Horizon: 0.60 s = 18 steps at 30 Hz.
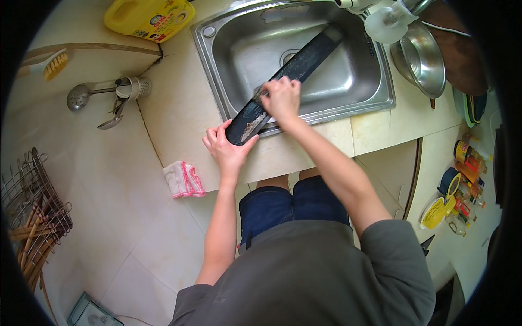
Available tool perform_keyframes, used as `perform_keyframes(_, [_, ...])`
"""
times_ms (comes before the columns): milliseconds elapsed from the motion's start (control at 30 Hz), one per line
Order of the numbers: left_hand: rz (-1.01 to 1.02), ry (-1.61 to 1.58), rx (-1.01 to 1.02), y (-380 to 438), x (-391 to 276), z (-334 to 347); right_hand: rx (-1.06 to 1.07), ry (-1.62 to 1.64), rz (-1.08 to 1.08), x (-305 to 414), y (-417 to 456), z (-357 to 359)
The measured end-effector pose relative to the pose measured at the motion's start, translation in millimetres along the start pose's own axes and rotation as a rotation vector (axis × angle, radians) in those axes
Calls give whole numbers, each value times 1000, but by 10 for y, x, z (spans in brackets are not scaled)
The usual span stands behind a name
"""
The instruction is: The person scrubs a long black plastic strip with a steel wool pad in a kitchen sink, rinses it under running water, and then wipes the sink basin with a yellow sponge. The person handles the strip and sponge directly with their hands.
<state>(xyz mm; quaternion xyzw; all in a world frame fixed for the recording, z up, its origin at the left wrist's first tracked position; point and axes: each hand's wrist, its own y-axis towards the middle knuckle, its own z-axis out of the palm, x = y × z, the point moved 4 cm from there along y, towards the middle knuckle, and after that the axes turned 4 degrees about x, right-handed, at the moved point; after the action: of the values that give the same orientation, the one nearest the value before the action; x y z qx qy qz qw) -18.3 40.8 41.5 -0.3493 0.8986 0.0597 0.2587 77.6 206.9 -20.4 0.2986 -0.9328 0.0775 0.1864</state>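
A long black panel point(312, 55) slants across the stainless steel sink point(355, 108), its far end down in the basin and its near end over the front left rim. Pale flaking residue point(253, 127) marks the near part of its surface. My left hand point(228, 146) grips the near end, thumb on one side and fingers on the other. Around the panel's middle, my right hand point(283, 100) presses down a greyish scrubbing pad point(258, 94), possibly steel wool, mostly hidden under the fingers. The drain point(288, 56) shows partly behind the panel.
A folded pink-edged cloth point(183, 179) lies at the counter's front left edge. A yellow jug point(149, 18) stands at the back left. Right of the sink rests a metal bowl point(420, 61), near the faucet's whitish cover point(387, 24). Bottles point(465, 203) crowd the far right.
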Motion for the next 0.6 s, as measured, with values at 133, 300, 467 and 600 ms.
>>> perform_keyframes(133, [-2,3,8,-9,56,5,38,24,-48,-29,44,-91])
perform_keyframes(300, [-3,-28,37,15,21,-2,-102,-224,289,-786,530,-83])
perform_keyframes(467, [10,-4,-3,-5,2,13,-34,-121,120,-356,272,-50])
perform_keyframes(600, [21,-8,-5,-9,22,9,85,43,-67,380,-196,-24])
